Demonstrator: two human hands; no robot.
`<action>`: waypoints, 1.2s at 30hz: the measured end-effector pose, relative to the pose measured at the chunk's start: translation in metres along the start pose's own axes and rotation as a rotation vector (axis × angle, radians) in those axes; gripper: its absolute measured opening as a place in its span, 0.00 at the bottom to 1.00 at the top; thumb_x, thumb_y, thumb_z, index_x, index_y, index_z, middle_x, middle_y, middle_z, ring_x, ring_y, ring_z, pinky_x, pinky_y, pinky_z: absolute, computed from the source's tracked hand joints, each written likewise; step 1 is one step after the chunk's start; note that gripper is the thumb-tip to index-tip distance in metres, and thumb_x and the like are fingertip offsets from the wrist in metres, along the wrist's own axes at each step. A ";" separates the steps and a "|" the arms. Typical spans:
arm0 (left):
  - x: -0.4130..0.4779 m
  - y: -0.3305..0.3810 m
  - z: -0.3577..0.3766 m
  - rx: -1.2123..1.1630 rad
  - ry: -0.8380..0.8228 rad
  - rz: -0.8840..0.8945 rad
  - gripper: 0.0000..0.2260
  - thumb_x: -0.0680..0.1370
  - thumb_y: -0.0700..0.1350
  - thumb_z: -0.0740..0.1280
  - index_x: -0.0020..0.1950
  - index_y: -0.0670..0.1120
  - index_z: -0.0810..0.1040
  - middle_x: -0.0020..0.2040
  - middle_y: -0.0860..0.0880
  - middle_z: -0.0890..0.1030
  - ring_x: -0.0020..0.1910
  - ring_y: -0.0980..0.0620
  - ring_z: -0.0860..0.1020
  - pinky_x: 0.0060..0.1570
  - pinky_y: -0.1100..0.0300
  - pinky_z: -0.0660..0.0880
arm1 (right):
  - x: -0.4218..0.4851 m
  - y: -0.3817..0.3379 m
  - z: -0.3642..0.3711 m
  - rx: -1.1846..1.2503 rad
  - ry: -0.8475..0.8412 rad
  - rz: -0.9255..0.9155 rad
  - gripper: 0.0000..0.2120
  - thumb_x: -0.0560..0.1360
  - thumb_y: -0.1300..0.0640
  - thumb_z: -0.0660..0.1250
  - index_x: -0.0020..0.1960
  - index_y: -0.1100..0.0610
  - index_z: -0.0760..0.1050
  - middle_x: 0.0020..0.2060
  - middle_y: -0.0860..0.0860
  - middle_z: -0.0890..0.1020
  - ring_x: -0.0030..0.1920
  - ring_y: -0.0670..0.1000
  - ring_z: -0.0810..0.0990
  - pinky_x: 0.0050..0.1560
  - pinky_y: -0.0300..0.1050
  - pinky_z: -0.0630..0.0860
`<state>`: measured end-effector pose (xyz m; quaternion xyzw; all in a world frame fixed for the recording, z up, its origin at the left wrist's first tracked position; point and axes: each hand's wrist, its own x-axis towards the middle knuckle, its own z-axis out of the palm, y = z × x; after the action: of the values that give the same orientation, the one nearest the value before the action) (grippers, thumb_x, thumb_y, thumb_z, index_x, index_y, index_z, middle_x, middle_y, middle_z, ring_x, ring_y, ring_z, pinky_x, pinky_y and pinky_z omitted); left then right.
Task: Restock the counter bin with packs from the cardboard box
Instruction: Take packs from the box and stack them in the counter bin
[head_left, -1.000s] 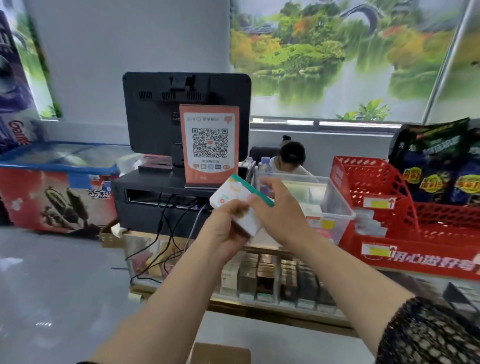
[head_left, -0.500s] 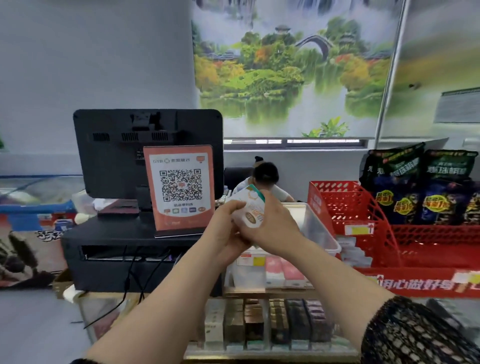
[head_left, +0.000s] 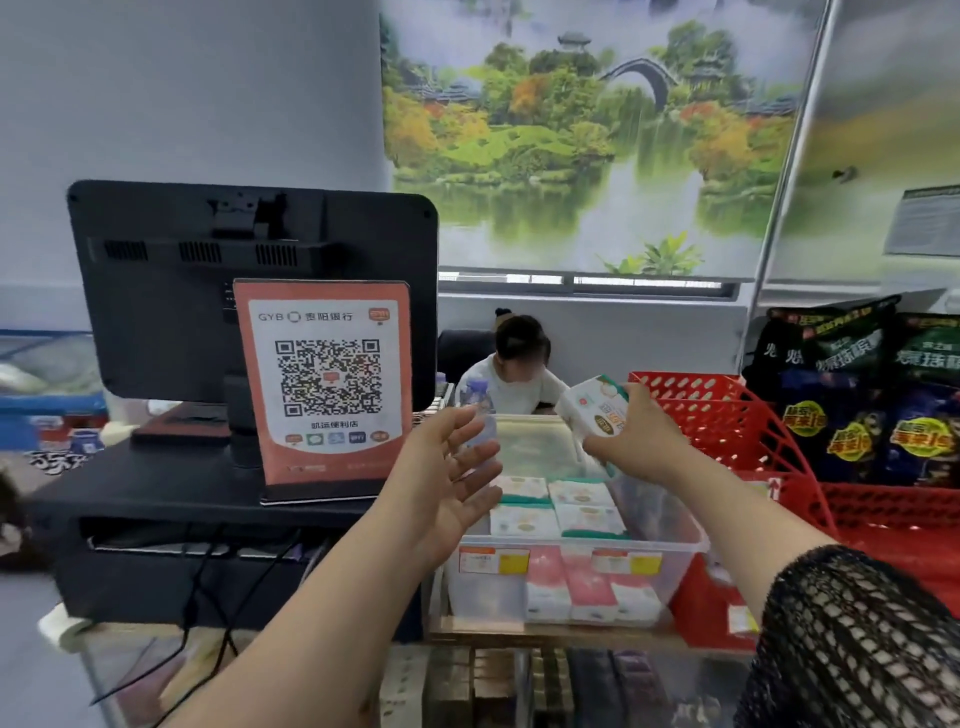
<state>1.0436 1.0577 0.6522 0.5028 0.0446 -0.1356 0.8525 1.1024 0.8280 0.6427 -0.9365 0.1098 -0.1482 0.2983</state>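
Eyes on the clear plastic bin (head_left: 561, 545) at the counter's front edge: inside it lie white packs (head_left: 556, 506) with green edges, flat in two rows along the near side, while pink-and-white packs (head_left: 587, 587) show through the front wall lower down. The right hand (head_left: 641, 441) is above the bin's far right corner with its fingers wrapped round one more white pack (head_left: 595, 410), held tilted in the air and touching nothing else. The left hand (head_left: 457, 473) hangs at the bin's left rim, palm turned inward, fingers spread and loose, holding nothing. A water bottle (head_left: 478, 392) stands just behind those fingers, partly hidden by them. Right of the bin, touching its side, sits a red perforated basket (head_left: 727, 415), and dark snack bags (head_left: 857, 395) with yellow badges stand at its back (their print is too blurred to read). To the left, an orange QR sign (head_left: 324, 384) leans against the back of a black monitor (head_left: 182, 291); its header reads "GYB" beside Chinese characters. Black cables (head_left: 208, 597) trail down off the register stand. Orange and yellow price tags (head_left: 493, 561) are stuck on the bin's front, writing too small to make out. Behind the counter a seated person (head_left: 514, 384) looks down, under a landscape blind (head_left: 597, 130). Below the counter top, cartons (head_left: 519, 686) stand in a row in a glass case
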 end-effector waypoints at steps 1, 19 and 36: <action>0.003 -0.001 0.001 -0.011 0.005 0.007 0.14 0.75 0.49 0.67 0.56 0.43 0.79 0.54 0.42 0.81 0.54 0.44 0.79 0.59 0.48 0.74 | 0.011 0.008 0.003 -0.039 -0.040 0.003 0.44 0.59 0.43 0.72 0.69 0.52 0.58 0.59 0.54 0.73 0.57 0.57 0.74 0.58 0.59 0.73; 0.015 0.004 0.003 0.125 0.245 0.453 0.22 0.75 0.41 0.64 0.22 0.50 0.62 0.24 0.52 0.55 0.23 0.54 0.52 0.23 0.62 0.53 | 0.139 0.070 0.101 -0.766 -0.435 -0.276 0.40 0.68 0.55 0.73 0.73 0.49 0.57 0.69 0.54 0.65 0.67 0.57 0.65 0.64 0.52 0.67; -0.007 -0.001 -0.013 0.131 0.238 0.441 0.21 0.76 0.41 0.64 0.22 0.49 0.68 0.23 0.52 0.56 0.22 0.55 0.53 0.22 0.63 0.55 | 0.144 0.079 0.116 -0.835 -0.451 -0.347 0.26 0.74 0.59 0.67 0.71 0.50 0.67 0.65 0.52 0.69 0.63 0.53 0.74 0.63 0.44 0.73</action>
<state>1.0369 1.0700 0.6461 0.5668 0.0251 0.1114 0.8159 1.2670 0.7839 0.5366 -0.9891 -0.0646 0.0669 -0.1145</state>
